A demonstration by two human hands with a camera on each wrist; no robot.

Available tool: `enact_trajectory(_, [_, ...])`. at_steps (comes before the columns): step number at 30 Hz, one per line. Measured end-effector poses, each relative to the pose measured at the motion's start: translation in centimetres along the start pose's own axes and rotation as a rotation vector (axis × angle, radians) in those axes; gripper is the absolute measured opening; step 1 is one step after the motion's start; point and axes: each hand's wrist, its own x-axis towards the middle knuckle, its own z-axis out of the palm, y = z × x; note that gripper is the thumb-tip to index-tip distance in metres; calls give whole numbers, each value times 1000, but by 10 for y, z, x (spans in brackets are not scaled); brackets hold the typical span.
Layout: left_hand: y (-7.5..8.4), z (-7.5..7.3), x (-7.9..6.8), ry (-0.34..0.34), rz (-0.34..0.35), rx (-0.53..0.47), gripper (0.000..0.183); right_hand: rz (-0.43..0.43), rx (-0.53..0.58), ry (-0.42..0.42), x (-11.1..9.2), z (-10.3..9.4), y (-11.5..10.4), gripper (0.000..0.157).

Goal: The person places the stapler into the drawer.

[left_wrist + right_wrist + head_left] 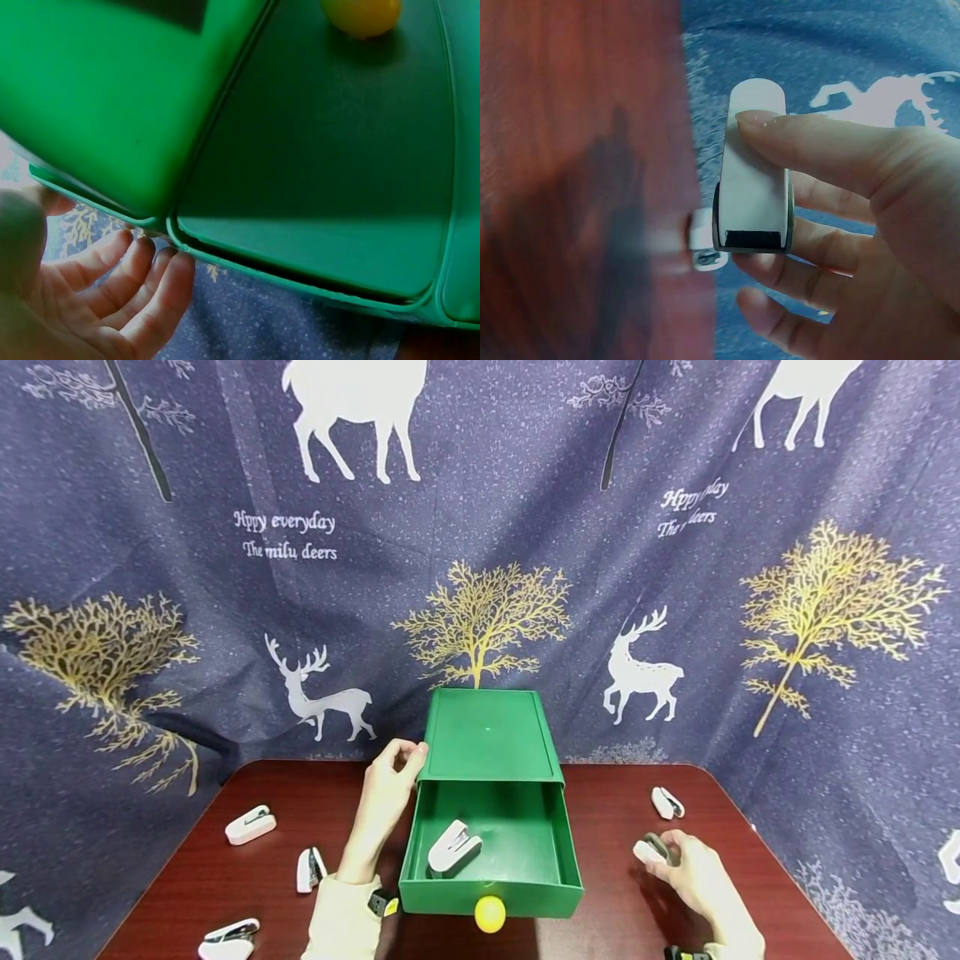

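A green drawer box (487, 735) stands on the table, its drawer (525, 852) pulled out by a yellow ball knob (490, 914). One white stapler (453, 848) lies inside the drawer. Against the box's left side rests my left hand (392, 781); in the left wrist view its bent fingers (161, 292) touch the green edge. My right hand (693, 870), to the right of the box, holds a white and dark stapler (756, 165) between thumb and fingers. Fingers hide part of that stapler in the head view.
Three white staplers lie left of the box: a far one (251, 825), a middle one (310, 869) and a near one (229, 939). Another stapler (667, 802) lies beyond my right hand. A dark blue deer-patterned cloth (510, 527) hangs behind the red-brown table (611, 810).
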Motion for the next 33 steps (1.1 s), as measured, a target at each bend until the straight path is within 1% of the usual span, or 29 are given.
enact_trajectory(3, [1,0,0,-1,-1,-5,31,-41,-11,48,0,-5,-6,36])
enact_trajectory(8, [2,0,0,-3,0,-18,30,-106,-30,102,0,-15,-16,42])
enact_trajectory(13, [3,0,1,-8,-2,-19,29,-125,-55,136,-3,-22,-28,47])
enact_trajectory(16, [3,0,0,-13,-2,-15,31,-147,-49,164,-5,-26,-36,48])
enact_trajectory(25, [1,0,1,-15,-5,1,32,-261,-35,244,-4,-31,-66,44])
enact_trajectory(33, [2,-1,0,-15,-7,-1,32,-366,3,300,-9,-37,-92,42])
